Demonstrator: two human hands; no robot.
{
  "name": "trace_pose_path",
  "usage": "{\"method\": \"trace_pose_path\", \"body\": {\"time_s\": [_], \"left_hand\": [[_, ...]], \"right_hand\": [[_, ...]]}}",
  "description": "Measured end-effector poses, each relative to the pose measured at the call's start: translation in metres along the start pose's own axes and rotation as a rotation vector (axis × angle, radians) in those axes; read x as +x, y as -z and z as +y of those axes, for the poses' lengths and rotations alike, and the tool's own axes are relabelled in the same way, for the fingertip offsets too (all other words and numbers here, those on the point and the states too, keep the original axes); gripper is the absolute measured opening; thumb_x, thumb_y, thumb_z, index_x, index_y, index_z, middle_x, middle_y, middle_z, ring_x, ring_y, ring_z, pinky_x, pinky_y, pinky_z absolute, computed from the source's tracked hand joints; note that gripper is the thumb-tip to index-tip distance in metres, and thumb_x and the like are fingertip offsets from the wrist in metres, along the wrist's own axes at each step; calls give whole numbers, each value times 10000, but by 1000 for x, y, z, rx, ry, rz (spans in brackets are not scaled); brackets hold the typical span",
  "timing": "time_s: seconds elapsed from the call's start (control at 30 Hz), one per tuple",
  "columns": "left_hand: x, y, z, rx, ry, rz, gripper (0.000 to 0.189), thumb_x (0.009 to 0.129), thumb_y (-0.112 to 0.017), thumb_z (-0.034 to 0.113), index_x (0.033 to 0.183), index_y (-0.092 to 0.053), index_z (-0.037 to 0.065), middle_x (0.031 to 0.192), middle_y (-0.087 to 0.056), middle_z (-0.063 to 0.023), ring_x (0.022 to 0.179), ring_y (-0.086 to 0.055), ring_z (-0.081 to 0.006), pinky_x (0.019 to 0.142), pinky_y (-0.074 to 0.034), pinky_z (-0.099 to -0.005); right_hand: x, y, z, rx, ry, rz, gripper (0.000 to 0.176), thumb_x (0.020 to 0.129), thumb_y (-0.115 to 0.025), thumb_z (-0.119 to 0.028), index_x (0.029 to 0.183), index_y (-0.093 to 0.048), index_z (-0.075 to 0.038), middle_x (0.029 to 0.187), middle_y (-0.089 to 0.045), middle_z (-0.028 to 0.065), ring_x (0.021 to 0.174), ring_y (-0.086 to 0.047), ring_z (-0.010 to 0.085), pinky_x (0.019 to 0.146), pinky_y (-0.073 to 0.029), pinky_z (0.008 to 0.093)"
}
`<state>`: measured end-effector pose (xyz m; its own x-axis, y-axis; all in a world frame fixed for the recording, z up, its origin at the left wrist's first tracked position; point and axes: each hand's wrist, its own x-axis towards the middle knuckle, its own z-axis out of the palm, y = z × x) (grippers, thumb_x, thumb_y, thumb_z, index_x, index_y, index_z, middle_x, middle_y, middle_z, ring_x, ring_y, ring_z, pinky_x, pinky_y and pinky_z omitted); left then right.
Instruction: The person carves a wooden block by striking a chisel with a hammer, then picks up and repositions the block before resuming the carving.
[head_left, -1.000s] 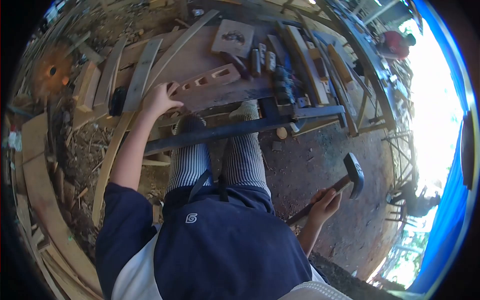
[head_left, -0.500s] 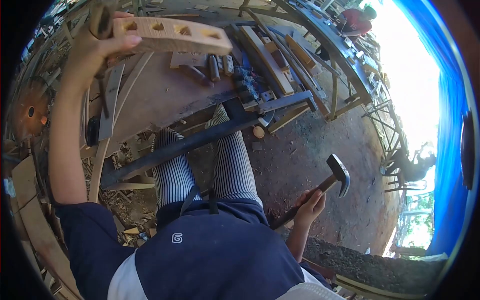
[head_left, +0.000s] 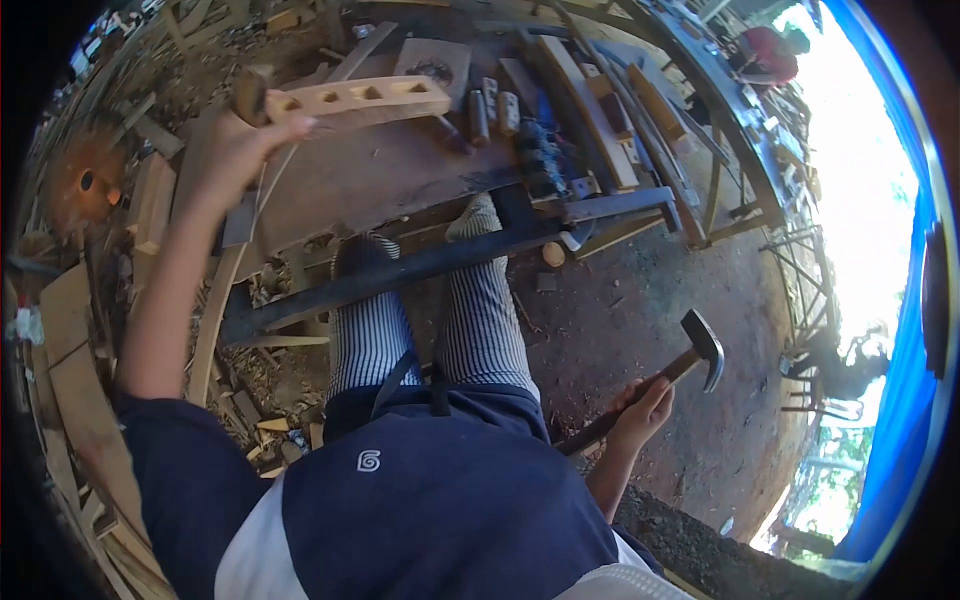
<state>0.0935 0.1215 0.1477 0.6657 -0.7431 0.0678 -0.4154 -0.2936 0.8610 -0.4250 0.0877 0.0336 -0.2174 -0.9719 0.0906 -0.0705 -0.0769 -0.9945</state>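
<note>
My left hand (head_left: 235, 155), raised at the upper left, is closed around one end of a pale wooden piece (head_left: 365, 112) with several square holes in its upper face. A dark wooden tool handle (head_left: 249, 95) stands up in the same grip; it looks like a chisel, its blade not clear here. Low on the right, my right hand (head_left: 640, 412) is wrapped around the handle of a claw hammer (head_left: 706, 348). The hammer head points up and away, touching nothing. Beneath the wooden piece lies a brown workbench top (head_left: 345, 185).
Metal cylinders (head_left: 479, 118), long wooden strips (head_left: 590, 115) and a dark clump of cord (head_left: 540, 160) lie on the bench. A dark bar (head_left: 390, 278) crosses over my legs. An orange fan (head_left: 88, 182) is at left. Another person (head_left: 768, 55) works at the far right.
The view has shifted, so the bench sits further right. My left hand has come down and closer with the wooden piece, which now slants upward to the right. The hammer stays in my right hand.
</note>
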Motion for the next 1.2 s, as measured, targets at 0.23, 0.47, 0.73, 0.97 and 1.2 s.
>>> {"method": "trace_pose_path", "body": {"time_s": [0.23, 0.47, 0.73, 0.97, 1.2], "left_hand": [[-39, -81, -111, -290, 150, 187, 402, 723, -816, 250, 978, -628, 3, 846, -673, -52, 615, -601, -79, 498, -487, -208], [-70, -121, -160, -481, 298, 234, 462, 778, -775, 130, 1166, -573, -21, 883, -640, -56, 527, -533, -74, 489, -453, -218], [-89, -112, -164, -576, 401, 384, 309, 834, -732, 180, 1034, -601, -16, 782, -621, -43, 479, -528, -72, 441, -425, -223], [-111, -86, -159, -862, 417, 670, 202, 868, -694, 176, 935, -571, 31, 799, -590, -50, 498, -501, -89, 463, -420, -242], [-109, -52, -139, -1087, 195, 873, 301, 884, -681, 223, 746, -446, 96, 606, -464, -10, 497, -449, -117, 480, -375, -283]], "right_hand": [[5, -4, 7, -94, 20, 7, 312, 1011, -426, -355, 874, -422, -74, 583, -462, 18, 422, -442, 78, 364, -361, 216], [17, -42, 1, -124, -92, -68, 325, 1011, -422, -372, 865, -423, -81, 588, -459, 13, 429, -442, 79, 370, -361, 219], [33, -78, 53, -551, -42, -511, 204, 887, -658, -173, 936, -524, -27, 655, -500, -2, 520, -488, 96, 477, -420, 259], [39, -161, 73, -696, 555, -1246, 209, 718, -609, 20, 922, -563, 17, 1224, -577, 179, 1153, -535, 340, 965, -432, 395], [44, -156, 90, -995, 448, -1374, 293, 735, -588, -80, 1027, -582, -54, 1229, -591, 137, 1137, -550, 323, 960, -455, 434]]}}
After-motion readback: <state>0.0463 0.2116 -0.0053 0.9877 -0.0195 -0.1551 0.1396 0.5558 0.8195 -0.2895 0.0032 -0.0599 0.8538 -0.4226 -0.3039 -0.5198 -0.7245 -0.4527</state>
